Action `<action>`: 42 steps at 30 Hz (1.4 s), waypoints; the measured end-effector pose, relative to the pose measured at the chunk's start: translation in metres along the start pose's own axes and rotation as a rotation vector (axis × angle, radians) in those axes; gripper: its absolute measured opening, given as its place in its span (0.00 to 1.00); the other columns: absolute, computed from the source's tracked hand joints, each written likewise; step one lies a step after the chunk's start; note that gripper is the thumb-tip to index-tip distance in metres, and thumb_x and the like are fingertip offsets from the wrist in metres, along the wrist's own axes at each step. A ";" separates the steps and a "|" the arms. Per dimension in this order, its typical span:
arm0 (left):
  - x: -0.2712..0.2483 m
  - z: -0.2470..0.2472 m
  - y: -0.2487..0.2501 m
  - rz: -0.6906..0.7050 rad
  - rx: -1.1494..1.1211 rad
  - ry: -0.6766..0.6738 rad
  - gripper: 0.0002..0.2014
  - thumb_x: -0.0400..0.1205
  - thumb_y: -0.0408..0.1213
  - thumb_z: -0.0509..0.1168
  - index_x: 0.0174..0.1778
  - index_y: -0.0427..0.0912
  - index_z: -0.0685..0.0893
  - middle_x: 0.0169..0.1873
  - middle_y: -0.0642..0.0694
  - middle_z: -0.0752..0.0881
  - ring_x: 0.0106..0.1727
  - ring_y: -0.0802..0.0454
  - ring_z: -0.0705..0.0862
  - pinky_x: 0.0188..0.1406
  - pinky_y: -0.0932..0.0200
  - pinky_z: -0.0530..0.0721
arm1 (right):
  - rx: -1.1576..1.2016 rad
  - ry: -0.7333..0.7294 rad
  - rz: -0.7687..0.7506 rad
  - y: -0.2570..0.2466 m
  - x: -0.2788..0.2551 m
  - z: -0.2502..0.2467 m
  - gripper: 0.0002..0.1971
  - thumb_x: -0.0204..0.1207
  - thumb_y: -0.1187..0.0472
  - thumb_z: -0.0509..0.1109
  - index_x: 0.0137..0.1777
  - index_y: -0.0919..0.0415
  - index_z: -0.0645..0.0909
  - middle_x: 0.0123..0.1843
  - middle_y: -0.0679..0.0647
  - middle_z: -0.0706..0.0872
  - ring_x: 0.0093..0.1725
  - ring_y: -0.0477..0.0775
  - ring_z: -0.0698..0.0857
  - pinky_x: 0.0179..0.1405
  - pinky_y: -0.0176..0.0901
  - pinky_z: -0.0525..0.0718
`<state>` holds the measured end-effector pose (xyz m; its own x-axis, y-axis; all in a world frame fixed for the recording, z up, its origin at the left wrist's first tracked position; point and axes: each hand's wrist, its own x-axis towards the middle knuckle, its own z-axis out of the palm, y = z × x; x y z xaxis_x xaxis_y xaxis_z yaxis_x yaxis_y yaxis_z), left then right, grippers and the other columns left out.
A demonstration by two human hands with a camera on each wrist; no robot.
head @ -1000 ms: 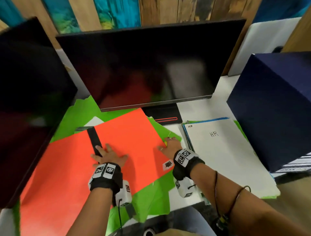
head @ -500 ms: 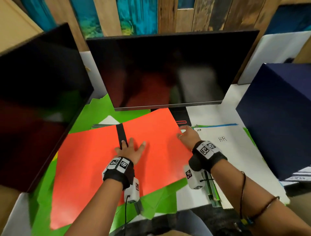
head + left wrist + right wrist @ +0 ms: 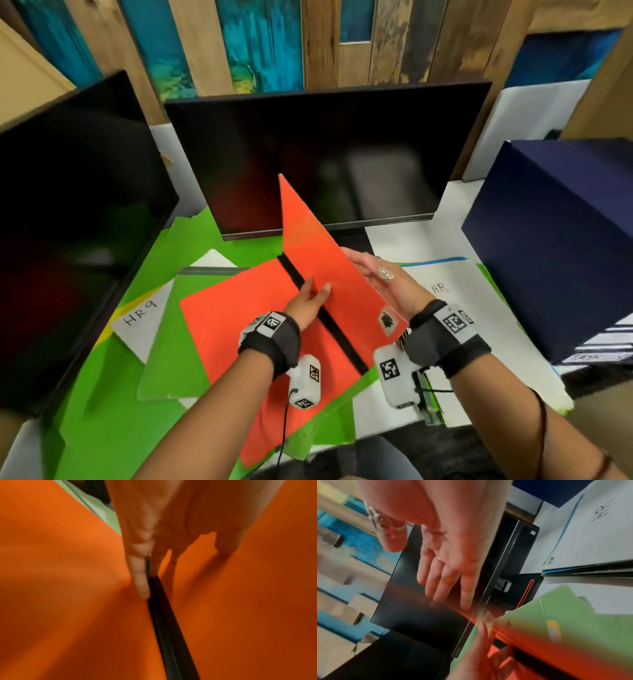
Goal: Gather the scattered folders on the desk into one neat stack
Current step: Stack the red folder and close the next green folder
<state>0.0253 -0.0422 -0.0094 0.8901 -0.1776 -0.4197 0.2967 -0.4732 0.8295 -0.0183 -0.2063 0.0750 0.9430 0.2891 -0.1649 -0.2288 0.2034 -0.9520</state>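
An orange folder (image 3: 239,315) with a black spine (image 3: 335,329) lies half open on green folders (image 3: 164,342) in the middle of the desk. Its right cover (image 3: 308,246) stands tilted up in front of the monitor. My left hand (image 3: 310,298) presses straight fingers (image 3: 139,577) along the spine (image 3: 168,628). My right hand (image 3: 383,277) supports the raised cover from behind with a flat palm and straight fingers (image 3: 447,577). A white folder marked HR (image 3: 455,308) lies flat to the right, over blue and green ones.
A dark monitor (image 3: 325,154) stands right behind the folders, and a second one (image 3: 68,222) angles in at the left. A large navy box (image 3: 555,240) sits at the right. A white sheet marked HR9 (image 3: 140,318) pokes out at the left.
The orange folder lay flat under both hands; now its right cover is swung up by my right hand, while my left hand has slid onto the spine.
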 end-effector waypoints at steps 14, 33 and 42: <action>-0.035 -0.113 -0.024 0.033 -0.542 0.386 0.19 0.74 0.41 0.73 0.59 0.41 0.80 0.58 0.36 0.86 0.54 0.44 0.87 0.58 0.49 0.84 | -0.948 -0.037 -0.012 0.096 0.033 0.034 0.19 0.78 0.64 0.67 0.70 0.55 0.77 0.76 0.54 0.72 0.75 0.50 0.72 0.70 0.28 0.60; -0.022 -0.079 -0.062 -0.176 0.782 0.659 0.57 0.65 0.47 0.79 0.82 0.57 0.45 0.82 0.37 0.42 0.83 0.37 0.46 0.78 0.35 0.59 | -1.271 0.311 0.486 0.098 0.050 -0.012 0.45 0.57 0.40 0.81 0.70 0.61 0.67 0.65 0.54 0.80 0.64 0.57 0.81 0.64 0.54 0.80; -0.035 -0.067 0.010 0.286 0.664 0.596 0.61 0.57 0.58 0.79 0.81 0.61 0.47 0.82 0.40 0.37 0.83 0.37 0.39 0.78 0.28 0.50 | -1.267 0.391 0.059 0.040 0.032 0.008 0.23 0.73 0.57 0.72 0.69 0.52 0.75 0.60 0.56 0.87 0.62 0.59 0.83 0.66 0.50 0.77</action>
<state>0.0203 0.0170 0.0377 0.9837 0.0211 0.1788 -0.0559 -0.9083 0.4147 0.0005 -0.1818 0.0336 0.9953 -0.0627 -0.0739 -0.0909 -0.8692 -0.4861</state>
